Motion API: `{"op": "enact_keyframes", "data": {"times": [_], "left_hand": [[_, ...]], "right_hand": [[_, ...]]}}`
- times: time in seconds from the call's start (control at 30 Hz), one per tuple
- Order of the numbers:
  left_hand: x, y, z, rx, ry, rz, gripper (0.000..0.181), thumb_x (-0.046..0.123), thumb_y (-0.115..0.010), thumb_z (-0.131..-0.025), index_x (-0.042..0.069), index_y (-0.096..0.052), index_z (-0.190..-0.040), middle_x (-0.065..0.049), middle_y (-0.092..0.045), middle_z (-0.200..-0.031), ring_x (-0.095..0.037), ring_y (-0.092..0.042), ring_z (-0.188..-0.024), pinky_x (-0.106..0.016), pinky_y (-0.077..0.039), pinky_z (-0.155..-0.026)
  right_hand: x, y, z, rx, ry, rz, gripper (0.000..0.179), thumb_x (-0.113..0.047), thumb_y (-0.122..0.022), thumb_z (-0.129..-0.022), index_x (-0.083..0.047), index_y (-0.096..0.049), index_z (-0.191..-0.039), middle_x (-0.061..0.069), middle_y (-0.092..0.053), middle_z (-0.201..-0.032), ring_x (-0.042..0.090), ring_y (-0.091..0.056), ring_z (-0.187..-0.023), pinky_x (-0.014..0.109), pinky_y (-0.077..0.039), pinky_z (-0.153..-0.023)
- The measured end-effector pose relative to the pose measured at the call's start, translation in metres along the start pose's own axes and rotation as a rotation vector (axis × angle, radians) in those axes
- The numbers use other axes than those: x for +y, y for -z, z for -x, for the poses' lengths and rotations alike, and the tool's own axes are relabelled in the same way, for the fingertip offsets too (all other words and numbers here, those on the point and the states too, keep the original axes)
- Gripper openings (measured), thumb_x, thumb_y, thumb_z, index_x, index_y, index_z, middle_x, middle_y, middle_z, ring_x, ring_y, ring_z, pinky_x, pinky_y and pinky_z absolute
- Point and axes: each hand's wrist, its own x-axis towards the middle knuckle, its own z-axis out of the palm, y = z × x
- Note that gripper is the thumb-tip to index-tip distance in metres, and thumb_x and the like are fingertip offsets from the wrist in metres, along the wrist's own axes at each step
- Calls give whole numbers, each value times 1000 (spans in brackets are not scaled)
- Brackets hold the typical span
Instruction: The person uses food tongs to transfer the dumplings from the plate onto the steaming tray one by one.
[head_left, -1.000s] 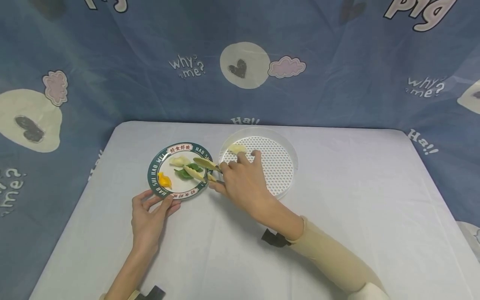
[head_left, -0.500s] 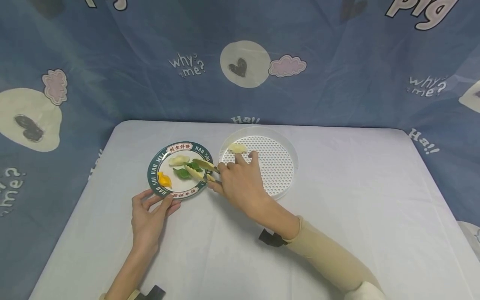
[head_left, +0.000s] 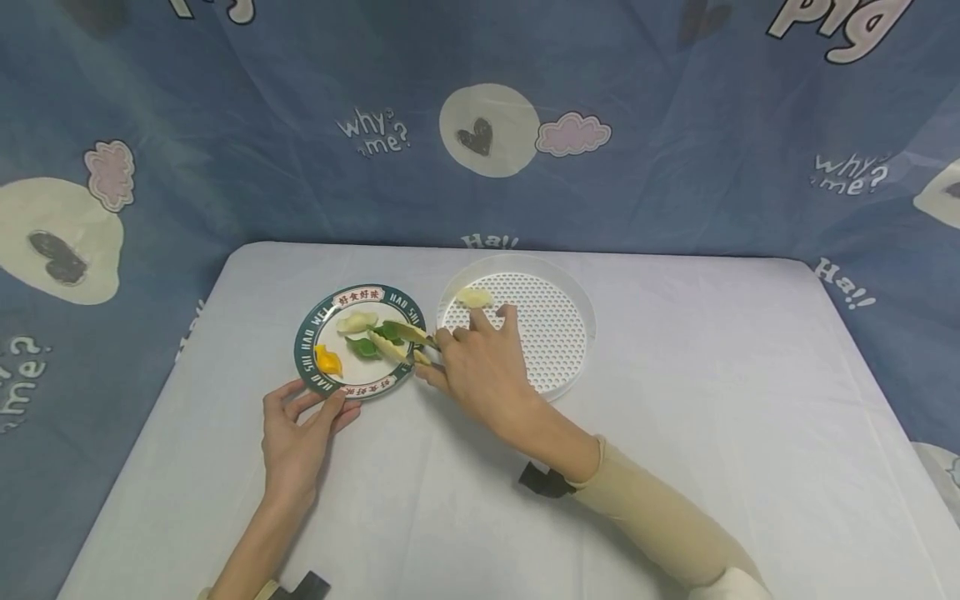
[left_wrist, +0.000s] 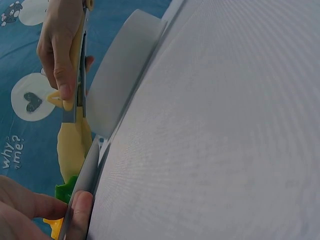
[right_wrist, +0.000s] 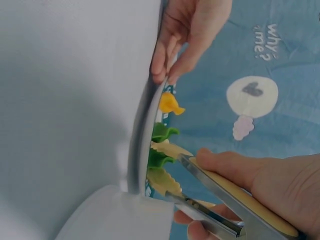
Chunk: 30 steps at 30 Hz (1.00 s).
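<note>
In the head view, my left hand (head_left: 292,446) pinches the near rim of a green-edged plate (head_left: 306,340), thumb on top and fingers beneath. My right hand (head_left: 487,367) grips food tongs (head_left: 412,333) with metal arms and beige tips, reaching over the plate's right side. Their tips are spread around a green dumpling-shaped piece (head_left: 363,347); green shows on both sides of the lower tip. A pale dumpling (head_left: 356,322) and a yellow one (head_left: 327,360) lie to its left. In the right wrist view, the tongs (right_wrist: 215,192) point at the green piece (right_wrist: 162,131).
Right of the plate stands a round white perforated tray (head_left: 558,333), a pale yellow dumpling (head_left: 474,297) near its far left edge. My right hand overlaps the tray in the head view. A white cloth (head_left: 697,383) covers the table; a printed blue curtain (head_left: 300,192) hangs behind.
My right hand has shifted slightly left, and the gap between the tong tips looks a little narrower. The green piece has moved slightly left. My left hand stays on the plate.
</note>
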Motion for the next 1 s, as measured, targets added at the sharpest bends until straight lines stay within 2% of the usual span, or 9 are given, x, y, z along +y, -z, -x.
{"op": "enact_keyframes", "data": {"times": [0.13,0.47,0.67,0.87,1.0], "left_hand": [[0,0,1,-4,-2,-9,75,17,-64,-109,7,-16,-166,-16,-51,-144,11,-73,-83,-14,-71,-89],[1,-1,1,-7,-3,-6,76,16,-64,-109,7,-16,-166,-17,-51,-144,11,-73,-82,-15,-71,-89],[0,-1,1,-7,6,-3,77,18,-65,-109,8,-16,-167,-17,-51,-145,12,-73,-83,-15,-71,-89],[0,0,1,-8,8,-10,78,19,-66,-109,9,-15,-167,-18,-51,-146,12,-73,-83,-15,-71,-89],[1,0,1,-8,9,-7,78,18,-65,-109,9,-15,-167,-18,-51,-146,11,-73,-83,-15,-71,-89]], "right_hand": [[3,-2,4,4,-1,-15,56,-72,-56,-102,-24,-77,-123,-2,-84,-106,23,-65,-116,60,-49,-115],[12,3,13,38,-3,-33,56,-73,-54,-103,-24,-77,-114,-4,-83,-98,21,-64,-107,60,-49,-115],[15,7,19,75,-1,-33,53,-72,-56,-102,-23,-75,-105,-5,-81,-89,20,-62,-98,59,-51,-110],[20,19,26,35,-30,-48,53,-71,-56,-103,-24,-75,-114,-5,-83,-100,20,-61,-100,60,-48,-112],[26,29,31,26,-51,-68,53,-70,-55,-104,-22,-74,-114,-3,-83,-102,22,-61,-101,62,-46,-113]]}}
